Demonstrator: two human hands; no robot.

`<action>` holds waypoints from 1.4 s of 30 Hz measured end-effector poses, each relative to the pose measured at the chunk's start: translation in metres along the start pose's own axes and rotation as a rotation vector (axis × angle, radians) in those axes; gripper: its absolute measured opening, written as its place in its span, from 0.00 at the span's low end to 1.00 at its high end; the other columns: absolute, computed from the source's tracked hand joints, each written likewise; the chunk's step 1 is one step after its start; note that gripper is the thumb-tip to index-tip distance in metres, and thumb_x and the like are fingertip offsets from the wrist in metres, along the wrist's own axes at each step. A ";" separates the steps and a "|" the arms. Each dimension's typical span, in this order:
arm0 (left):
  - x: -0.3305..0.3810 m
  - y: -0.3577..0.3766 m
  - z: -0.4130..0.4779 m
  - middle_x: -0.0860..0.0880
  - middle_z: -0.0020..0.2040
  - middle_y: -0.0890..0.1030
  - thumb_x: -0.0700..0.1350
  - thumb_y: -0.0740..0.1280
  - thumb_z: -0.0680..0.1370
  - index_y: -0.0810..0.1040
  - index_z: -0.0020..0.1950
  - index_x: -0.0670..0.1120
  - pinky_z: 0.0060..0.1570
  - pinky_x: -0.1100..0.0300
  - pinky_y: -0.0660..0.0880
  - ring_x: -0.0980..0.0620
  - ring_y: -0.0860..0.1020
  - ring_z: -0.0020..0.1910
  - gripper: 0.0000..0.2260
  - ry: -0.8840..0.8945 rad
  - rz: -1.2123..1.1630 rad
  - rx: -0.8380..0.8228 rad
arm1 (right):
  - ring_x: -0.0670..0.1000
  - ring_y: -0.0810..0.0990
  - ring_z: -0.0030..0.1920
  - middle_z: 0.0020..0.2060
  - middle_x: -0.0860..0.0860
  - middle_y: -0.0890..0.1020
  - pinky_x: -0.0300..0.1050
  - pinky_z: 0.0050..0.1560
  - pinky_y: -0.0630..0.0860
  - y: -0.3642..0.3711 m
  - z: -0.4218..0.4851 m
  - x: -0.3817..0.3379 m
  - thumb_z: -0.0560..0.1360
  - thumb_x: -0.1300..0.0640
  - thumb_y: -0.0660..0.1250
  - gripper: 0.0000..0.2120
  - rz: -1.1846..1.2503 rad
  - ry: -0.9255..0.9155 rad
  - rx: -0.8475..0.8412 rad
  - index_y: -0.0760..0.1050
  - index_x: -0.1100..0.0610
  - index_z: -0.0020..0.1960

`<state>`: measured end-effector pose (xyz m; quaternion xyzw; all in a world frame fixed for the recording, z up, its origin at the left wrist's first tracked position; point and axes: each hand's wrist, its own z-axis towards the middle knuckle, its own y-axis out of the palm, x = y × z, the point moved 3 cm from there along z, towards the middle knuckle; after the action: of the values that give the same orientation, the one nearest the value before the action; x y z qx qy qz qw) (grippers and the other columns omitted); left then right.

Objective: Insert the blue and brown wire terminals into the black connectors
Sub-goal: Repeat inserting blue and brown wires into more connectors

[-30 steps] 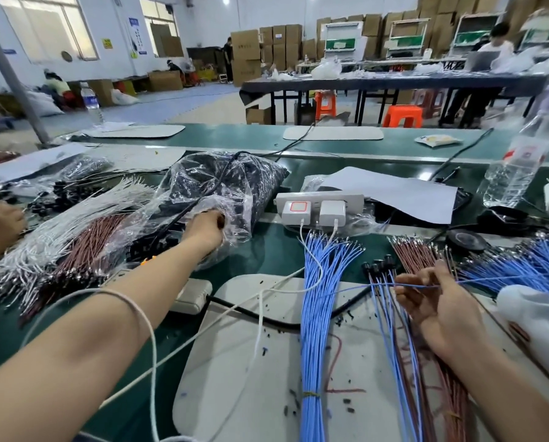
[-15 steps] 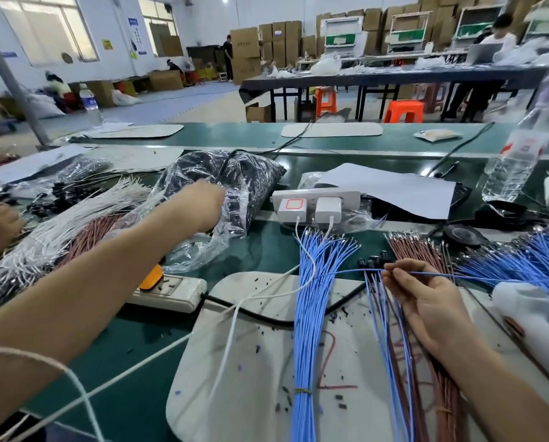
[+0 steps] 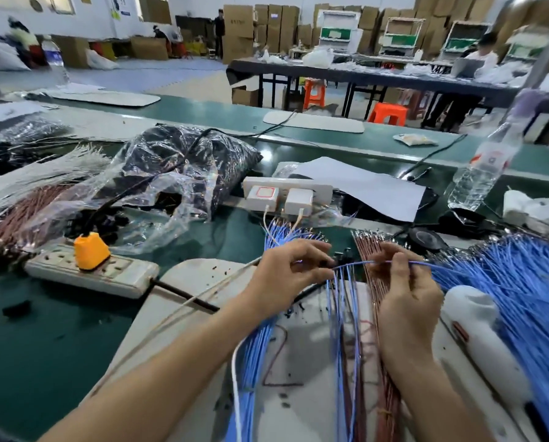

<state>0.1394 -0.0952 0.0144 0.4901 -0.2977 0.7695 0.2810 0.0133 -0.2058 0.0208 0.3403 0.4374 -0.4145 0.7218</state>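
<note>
Blue wire spans level between my hands, above the mat. Right hand pinches it near the tip to steer the terminal; left hand pinches what looks like a black connector.

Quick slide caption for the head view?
Right hand pinches a blue wire; left hand at its tip, beside black connectors.

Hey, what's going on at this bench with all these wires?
A person is assembling wiring by hand. The right hand pinches a single blue wire, held level above the mat, while the left hand pinches its free end; whether a connector sits between those fingers is hidden. Leads tipped with black connectors lie just behind, between a blue wire bundle and a brown wire bundle.
</note>
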 end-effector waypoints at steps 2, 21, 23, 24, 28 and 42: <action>-0.006 -0.001 -0.006 0.54 0.51 0.83 0.39 0.73 0.71 0.81 0.46 0.56 0.53 0.66 0.75 0.56 0.82 0.50 0.12 0.063 0.033 -0.025 | 0.53 0.82 0.32 0.35 0.54 0.83 0.43 0.34 0.79 -0.001 -0.003 -0.008 0.84 0.57 0.51 0.13 0.087 -0.054 0.030 0.72 0.50 0.49; -0.005 -0.001 -0.007 0.60 0.40 0.82 0.36 0.74 0.72 0.83 0.52 0.50 0.44 0.73 0.73 0.62 0.81 0.39 0.13 0.061 0.148 0.039 | 0.46 0.81 0.36 0.41 0.56 0.79 0.34 0.42 0.74 0.003 -0.020 -0.025 0.83 0.51 0.51 0.07 -0.060 -0.544 -0.162 0.68 0.46 0.55; -0.005 -0.001 -0.007 0.60 0.41 0.82 0.36 0.73 0.72 0.83 0.52 0.49 0.44 0.72 0.73 0.62 0.81 0.40 0.12 0.055 0.144 0.041 | 0.46 0.81 0.37 0.41 0.52 0.80 0.35 0.42 0.74 0.003 -0.021 -0.025 0.83 0.52 0.52 0.08 -0.065 -0.552 -0.163 0.68 0.44 0.56; -0.005 -0.002 -0.007 0.59 0.41 0.82 0.36 0.73 0.72 0.83 0.53 0.48 0.45 0.72 0.74 0.61 0.81 0.40 0.12 0.056 0.146 0.042 | 0.46 0.81 0.37 0.40 0.51 0.79 0.36 0.42 0.75 0.003 -0.021 -0.025 0.83 0.52 0.52 0.08 -0.067 -0.556 -0.166 0.68 0.43 0.56; -0.003 -0.002 -0.006 0.55 0.45 0.80 0.36 0.73 0.72 0.84 0.53 0.46 0.45 0.72 0.73 0.59 0.80 0.41 0.12 0.087 0.165 0.041 | 0.49 0.82 0.38 0.42 0.55 0.80 0.45 0.39 0.77 0.004 -0.022 -0.024 0.84 0.52 0.52 0.10 -0.110 -0.579 -0.175 0.69 0.40 0.57; 0.002 -0.006 -0.009 0.50 0.45 0.80 0.35 0.73 0.72 0.82 0.50 0.43 0.46 0.67 0.75 0.57 0.79 0.41 0.08 0.231 0.239 0.190 | 0.58 0.83 0.32 0.35 0.53 0.82 0.46 0.35 0.81 -0.006 -0.001 -0.006 0.83 0.57 0.50 0.14 0.239 0.018 0.089 0.72 0.48 0.47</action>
<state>0.1376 -0.0848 0.0144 0.3843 -0.2455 0.8731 0.1723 0.0060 -0.2052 0.0252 0.4252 0.3815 -0.3414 0.7464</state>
